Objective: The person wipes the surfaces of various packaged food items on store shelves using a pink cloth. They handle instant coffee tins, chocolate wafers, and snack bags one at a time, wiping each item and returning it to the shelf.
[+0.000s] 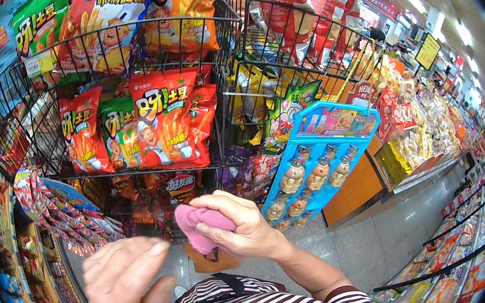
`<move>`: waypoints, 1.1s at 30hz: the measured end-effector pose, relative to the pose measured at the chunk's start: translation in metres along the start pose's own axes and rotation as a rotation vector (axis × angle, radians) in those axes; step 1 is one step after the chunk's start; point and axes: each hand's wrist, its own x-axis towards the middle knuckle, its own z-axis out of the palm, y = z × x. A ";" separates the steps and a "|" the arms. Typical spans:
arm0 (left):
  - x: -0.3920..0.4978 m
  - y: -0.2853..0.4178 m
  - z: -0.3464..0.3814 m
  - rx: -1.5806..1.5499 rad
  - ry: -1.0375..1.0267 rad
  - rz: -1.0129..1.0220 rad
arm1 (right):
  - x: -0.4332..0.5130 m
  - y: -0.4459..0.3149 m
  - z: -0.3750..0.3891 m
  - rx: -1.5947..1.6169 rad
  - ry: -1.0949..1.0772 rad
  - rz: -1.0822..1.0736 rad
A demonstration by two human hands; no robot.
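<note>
A folded pink cloth (208, 225) is bunched in the grip of my right hand (236, 223), held out in front of my body. My left hand (124, 279) is raised to the left of it, somewhat blurred and apart from the cloth, with nothing in it. Its thumb stands away from the fingers. Beyond both hands is a black wire rack (116, 28) holding bagged snacks. A red snack bag (167, 120) stands upright at the front of its middle basket, beside a green snack bag (120, 131).
A blue display card (313, 165) with bottle-shaped items hangs at the rack's right. Strips of small packets (48, 209) hang at its left. A wooden display stand (353, 187) holds bagged goods. Store shelves (449, 257) line the right side. An orange-brown object (209, 261) lies below my right hand.
</note>
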 end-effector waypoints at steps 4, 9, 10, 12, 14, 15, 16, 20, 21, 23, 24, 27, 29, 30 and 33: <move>0.006 -0.013 0.016 -0.031 0.092 0.047 | 0.032 -0.009 0.006 -0.069 0.087 -0.079; -0.010 -0.032 0.015 -0.081 0.058 -0.027 | 0.080 -0.024 -0.005 -0.157 0.122 -0.144; -0.017 -0.038 0.016 -0.102 0.026 -0.073 | 0.090 -0.027 -0.007 -0.187 0.114 -0.156; -0.030 -0.049 0.016 -0.117 0.028 -0.113 | 0.112 -0.031 -0.007 -0.235 0.122 -0.200; -0.040 -0.057 0.015 -0.153 0.013 -0.148 | 0.135 -0.039 -0.009 -0.274 0.120 -0.231; -0.046 -0.061 0.012 -0.156 0.004 -0.176 | 0.148 -0.038 -0.008 -0.277 0.115 -0.264; -0.050 -0.064 0.010 -0.175 -0.006 -0.195 | 0.155 -0.040 -0.009 -0.281 0.121 -0.231; -0.066 -0.077 0.003 -0.241 -0.038 -0.274 | 0.192 -0.052 -0.010 -0.289 0.158 -0.212; -0.072 -0.081 -0.002 -0.237 -0.048 -0.303 | 0.205 -0.056 -0.007 -0.292 0.163 -0.197; -0.078 -0.085 -0.006 -0.264 -0.081 -0.335 | 0.229 -0.069 -0.013 -0.334 0.178 -0.226; -0.082 -0.087 -0.009 -0.283 -0.083 -0.346 | 0.241 -0.079 -0.014 -0.335 0.169 -0.214; -0.095 -0.095 -0.013 -0.287 -0.070 -0.324 | 0.282 -0.083 -0.017 -0.299 0.163 -0.212; -0.101 -0.098 -0.017 -0.293 -0.088 -0.332 | 0.308 -0.085 -0.026 -0.386 0.196 -0.171; -0.103 -0.099 -0.018 -0.299 -0.101 -0.334 | 0.325 -0.080 -0.035 -0.533 0.227 -0.245; -0.111 -0.102 -0.029 -0.312 -0.089 -0.362 | 0.355 -0.095 -0.024 -0.274 0.068 0.096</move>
